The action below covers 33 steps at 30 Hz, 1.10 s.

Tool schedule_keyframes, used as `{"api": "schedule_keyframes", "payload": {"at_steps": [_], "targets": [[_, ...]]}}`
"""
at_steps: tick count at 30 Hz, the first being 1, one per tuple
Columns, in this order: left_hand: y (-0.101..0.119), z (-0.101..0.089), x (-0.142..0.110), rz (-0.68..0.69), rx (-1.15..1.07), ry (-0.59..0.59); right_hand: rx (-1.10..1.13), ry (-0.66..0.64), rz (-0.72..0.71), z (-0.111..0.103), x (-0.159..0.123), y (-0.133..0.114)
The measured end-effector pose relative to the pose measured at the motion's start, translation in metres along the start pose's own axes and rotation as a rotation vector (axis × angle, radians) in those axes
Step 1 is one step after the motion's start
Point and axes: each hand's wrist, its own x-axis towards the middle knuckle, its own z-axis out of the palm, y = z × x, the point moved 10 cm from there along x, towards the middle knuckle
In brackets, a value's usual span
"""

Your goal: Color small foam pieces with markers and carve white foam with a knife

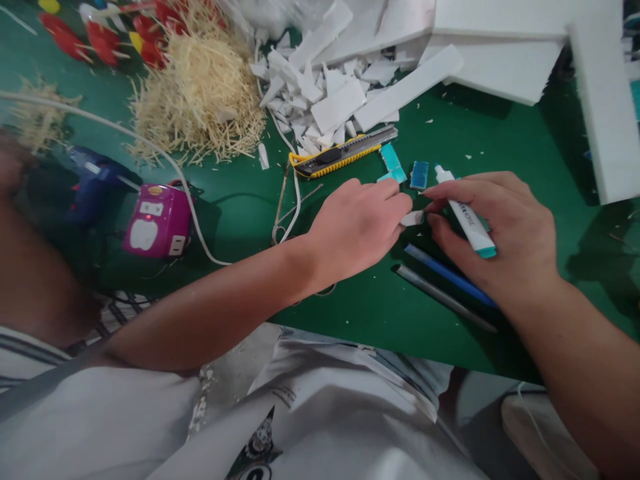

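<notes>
My left hand is closed, with a small white piece sticking out from its fingertips. In my right hand lies a white tube with a narrow white tip and a teal end, slanting between thumb and fingers. The right thumb and index fingertips come close to the white piece; whether they touch it I cannot tell. Just beyond the hands are a small blue block and some turquoise pieces. A blue stick and a grey stick lie below the right hand.
A yellow box cutter lies behind my left hand, before white foam scraps. Straw-like shreds and red pieces are far left. A white cable passes a magenta power block and blue glue gun. Another person's arm is at left.
</notes>
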Motion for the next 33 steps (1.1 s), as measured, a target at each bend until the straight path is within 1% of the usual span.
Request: {"api": "schedule_keyframes", "payload": {"at_steps": [6,12,16,22,26,30,33], "targets": [[0.001,-0.001,0.0,-0.004,0.005,-0.01,0.002,-0.008,0.002,0.001,0.0,0.002],[0.001,0.001,0.0,0.008,0.011,0.009,-0.039,0.019,-0.148,0.003,-0.001,-0.004],[0.002,0.001,0.001,0.008,0.014,0.004,-0.065,0.029,-0.217,0.002,-0.001,-0.007],[0.003,0.001,0.0,0.024,0.016,-0.014,-0.02,-0.019,-0.176,0.006,0.0,-0.008],[0.006,0.0,0.0,0.037,0.037,-0.024,-0.041,0.001,-0.187,0.006,0.0,-0.011],[0.006,0.002,0.002,0.022,0.047,-0.057,-0.082,0.01,-0.224,0.004,-0.001,-0.014],[0.005,0.002,0.002,0.011,0.042,-0.054,-0.07,0.008,-0.232,0.002,-0.001,-0.014]]}}
